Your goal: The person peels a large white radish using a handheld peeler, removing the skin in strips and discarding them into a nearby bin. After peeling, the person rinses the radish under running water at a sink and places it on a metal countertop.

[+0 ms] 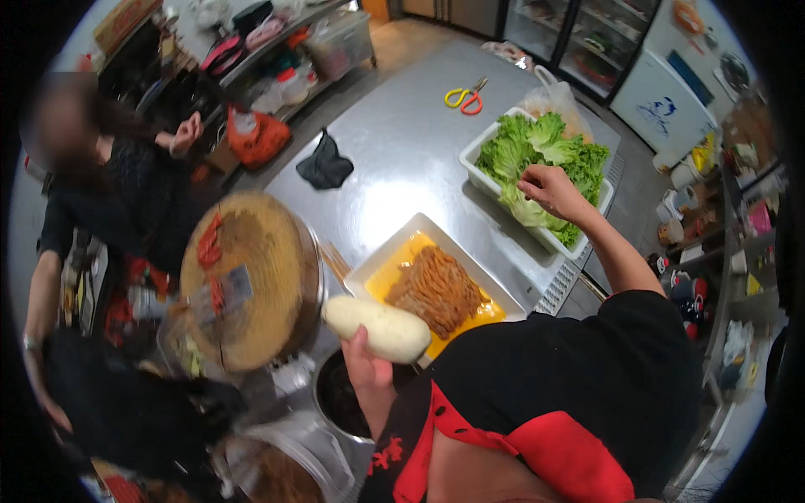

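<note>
My left hand (370, 371) is closed around a peeled white radish (378, 329), with the thumb over its near side. The radish is above the near left corner of a white rectangular tray (490, 300). Shredded orange-brown food (438, 286) sits in yellow liquid in that tray. My right hand (553, 193) is over a white plastic basket (503, 196) full of green leaf lettuce (548, 139). Its fingers are loosely curled, and no object shows in them. Whether it touches the leaves cannot be seen.
On the steel table (383, 151) lie scissors with yellow and red handles (466, 97) and a dark cloth (324, 165). A round wooden chopping block (277, 302) bears a cleaver (231, 290) and red pieces. A person (119, 182) stands at left. A pot (333, 396) is below my left hand.
</note>
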Tool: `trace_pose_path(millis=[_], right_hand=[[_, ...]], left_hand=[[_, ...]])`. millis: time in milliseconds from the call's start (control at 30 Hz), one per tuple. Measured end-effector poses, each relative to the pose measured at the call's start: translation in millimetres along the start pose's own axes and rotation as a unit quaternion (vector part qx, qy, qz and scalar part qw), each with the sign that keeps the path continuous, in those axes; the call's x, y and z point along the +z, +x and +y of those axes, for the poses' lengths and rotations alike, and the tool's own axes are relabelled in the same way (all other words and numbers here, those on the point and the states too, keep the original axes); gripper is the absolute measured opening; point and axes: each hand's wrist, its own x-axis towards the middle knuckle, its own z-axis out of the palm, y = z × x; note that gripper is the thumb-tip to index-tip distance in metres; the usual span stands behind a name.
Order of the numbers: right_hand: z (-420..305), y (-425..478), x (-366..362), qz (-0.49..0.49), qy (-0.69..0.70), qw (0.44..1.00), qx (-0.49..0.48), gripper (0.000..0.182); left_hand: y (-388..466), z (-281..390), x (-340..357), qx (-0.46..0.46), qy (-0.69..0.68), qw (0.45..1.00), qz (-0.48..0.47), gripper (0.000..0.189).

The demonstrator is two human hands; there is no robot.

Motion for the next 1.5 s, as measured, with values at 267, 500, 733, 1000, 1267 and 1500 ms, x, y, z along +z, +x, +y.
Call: trace_pose_path(millis=[267, 500, 733, 1000, 1267, 1500], right_hand=[[37.1, -18.1, 5.3, -0.111, 0.114, 0.986, -0.055, 0.02], [72.4, -9.0, -23.2, -0.166, 0.178, 0.964, -0.106, 0.014], [71.3, 3.9, -80.5, -0.163, 0.059, 0.933, -0.316, 0.016], [-13.7, -59.8, -157.4, -0.116, -0.045, 0.796, -0.592, 0.019], [-89.0, -145.5, -163.4, -0.158, -0.109, 0.749, -0.634, 0.014], [-65.5, -132.9, -123.7, -0.172, -0.095, 0.82, -0.538, 0.012]], left_hand=[[-31.4, -35.6, 78.5, 0.083, 0.101, 0.991, -0.032, 0.065], [-54.2, -99.8, 127.2, 0.104, 0.095, 0.99, 0.026, 0.068], [-48.7, -161.6, 159.5, 0.133, 0.091, 0.981, 0.11, 0.061], [-47.9, -176.0, 194.8, 0.201, 0.294, 0.927, 0.12, 0.067], [-59.9, -172.7, 204.1, 0.15, 0.46, 0.867, 0.118, 0.077], [-53.3, -185.4, 194.2, 0.196, 0.407, 0.892, 0.031, 0.089]])
